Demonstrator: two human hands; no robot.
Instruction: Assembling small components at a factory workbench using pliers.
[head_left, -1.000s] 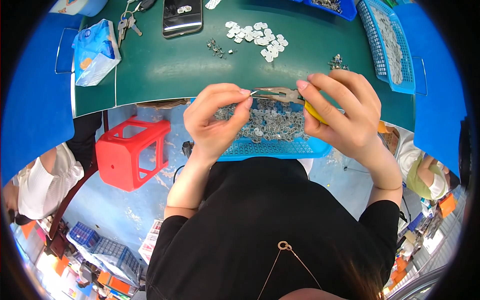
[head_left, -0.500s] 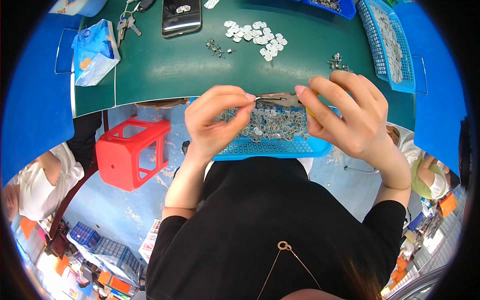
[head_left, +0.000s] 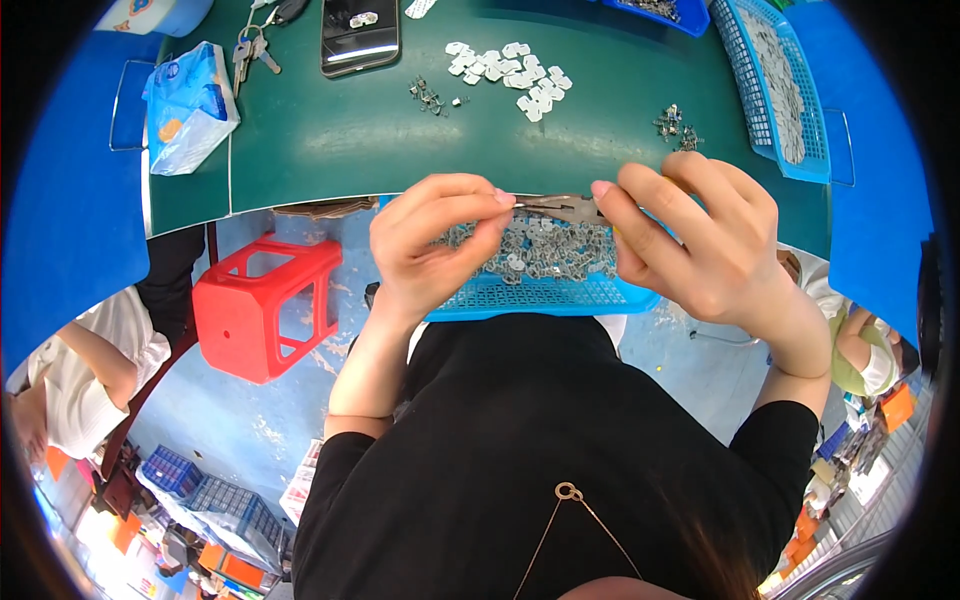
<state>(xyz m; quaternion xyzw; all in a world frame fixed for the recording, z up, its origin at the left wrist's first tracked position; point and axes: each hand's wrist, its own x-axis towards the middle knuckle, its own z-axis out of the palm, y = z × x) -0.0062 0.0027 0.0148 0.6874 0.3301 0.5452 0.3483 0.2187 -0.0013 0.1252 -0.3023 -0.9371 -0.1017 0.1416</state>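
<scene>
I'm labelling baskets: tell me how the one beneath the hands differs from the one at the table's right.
Contents: the lower basket holds grey, metal-looking pieces; the right basket holds paler pieces. Pose: the lower basket lies left to right; the right basket stretches front to back. Both are blue, with openwork walls.

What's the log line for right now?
left hand: pinching small piece | right hand: holding pliers | below: blue basket, metal parts | table: white pieces
</scene>
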